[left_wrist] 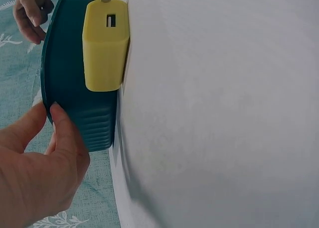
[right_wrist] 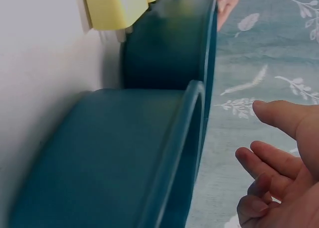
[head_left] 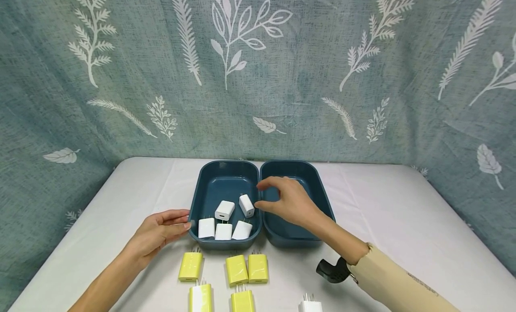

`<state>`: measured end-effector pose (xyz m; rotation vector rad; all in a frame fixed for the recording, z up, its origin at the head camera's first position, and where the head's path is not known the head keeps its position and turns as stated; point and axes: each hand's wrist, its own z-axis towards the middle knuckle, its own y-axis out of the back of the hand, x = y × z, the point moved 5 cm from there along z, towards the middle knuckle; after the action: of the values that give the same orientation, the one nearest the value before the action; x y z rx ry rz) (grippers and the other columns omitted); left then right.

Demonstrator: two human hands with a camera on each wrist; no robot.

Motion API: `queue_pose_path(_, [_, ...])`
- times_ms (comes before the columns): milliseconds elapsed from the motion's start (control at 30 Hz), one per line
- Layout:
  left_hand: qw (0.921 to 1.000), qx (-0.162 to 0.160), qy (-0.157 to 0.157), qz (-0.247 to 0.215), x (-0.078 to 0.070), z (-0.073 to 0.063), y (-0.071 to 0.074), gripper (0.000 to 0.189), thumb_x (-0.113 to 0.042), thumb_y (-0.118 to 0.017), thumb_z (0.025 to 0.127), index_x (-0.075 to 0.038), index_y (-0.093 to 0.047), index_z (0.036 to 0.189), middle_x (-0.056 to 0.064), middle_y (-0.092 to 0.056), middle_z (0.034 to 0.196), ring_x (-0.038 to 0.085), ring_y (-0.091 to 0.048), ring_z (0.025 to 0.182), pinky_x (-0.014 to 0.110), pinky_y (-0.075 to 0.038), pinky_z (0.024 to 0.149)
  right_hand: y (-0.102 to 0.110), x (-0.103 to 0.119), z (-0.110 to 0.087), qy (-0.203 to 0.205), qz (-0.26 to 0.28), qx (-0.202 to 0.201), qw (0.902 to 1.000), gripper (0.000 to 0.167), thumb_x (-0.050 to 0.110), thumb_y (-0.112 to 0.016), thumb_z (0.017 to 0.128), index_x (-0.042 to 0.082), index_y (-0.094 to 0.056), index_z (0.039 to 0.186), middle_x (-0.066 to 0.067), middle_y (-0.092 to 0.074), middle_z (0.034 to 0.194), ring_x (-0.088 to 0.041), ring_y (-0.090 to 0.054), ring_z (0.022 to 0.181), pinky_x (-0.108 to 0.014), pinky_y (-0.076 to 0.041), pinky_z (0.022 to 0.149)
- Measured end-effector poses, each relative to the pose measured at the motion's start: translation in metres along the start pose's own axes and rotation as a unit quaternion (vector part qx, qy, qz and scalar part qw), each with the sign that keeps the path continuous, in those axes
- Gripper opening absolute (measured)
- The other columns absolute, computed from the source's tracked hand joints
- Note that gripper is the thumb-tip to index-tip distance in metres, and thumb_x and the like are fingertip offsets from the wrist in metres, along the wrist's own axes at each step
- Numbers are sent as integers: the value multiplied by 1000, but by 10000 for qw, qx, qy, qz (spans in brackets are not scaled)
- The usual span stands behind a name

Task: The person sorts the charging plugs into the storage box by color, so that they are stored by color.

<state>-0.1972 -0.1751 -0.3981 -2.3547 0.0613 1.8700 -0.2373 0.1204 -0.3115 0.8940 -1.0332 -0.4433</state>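
My left hand [head_left: 163, 233] pinches the left rim of the left dark blue bin [head_left: 221, 166] between thumb and fingers; the left wrist view shows the fingertips at that rim. Inside this bin lie several white USB charger plugs [head_left: 224, 210], most toward its near end. My right hand [head_left: 288, 200] hovers over the right dark blue bin [head_left: 296, 242], thumb and fingers spread apart with nothing between them. Its fingertips point toward a tilted white charger plug [head_left: 247, 206] by the left bin's right wall. The right wrist view also shows the right hand's fingers [right_wrist: 269, 163] holding nothing.
Several yellow charger plugs [head_left: 190, 266] lie on the white table [head_left: 375, 204] in front of the left bin. One has a white face [head_left: 200, 298]. Another white charger plug [head_left: 310, 306] sits at the near edge. A patterned curtain [head_left: 302, 101] hangs behind.
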Motion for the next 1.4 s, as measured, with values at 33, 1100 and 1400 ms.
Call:
queue_pose_path(33, [10000, 0, 0, 0, 0, 0, 0, 58, -4, -73, 89, 12, -46, 138, 7, -66, 112, 12, -66, 97, 28, -55, 88, 2, 0, -2, 30, -2, -32, 10000, 38, 28, -81, 85, 17, -70, 119, 2, -67, 104, -17, -43, 70, -34, -38, 61])
queue_pose_path(1100, [9999, 101, -50, 13, -2, 1, 0, 59, -5, -71, 91, 14, -43, 140, 9, -65, 113, 12, -66, 98, 27, -55, 89, 10, -32, -152, -425, 707, 1121, 9903, 43, 45, -76, 86, 27, -64, 123, 10, -61, 110, -9, -54, 87, -24, -47, 60])
queue_pose_path(1400, [9999, 105, -50, -34, -2, 3, 0, 58, -3, -71, 90, 14, -44, 139, 9, -65, 113, 12, -67, 97, 28, -55, 90, -7, -51, -185, 515, 5, 1301, 9902, 53, 49, -75, 86, 20, -62, 128, 12, -61, 122, -7, -58, 108, -27, -55, 82])
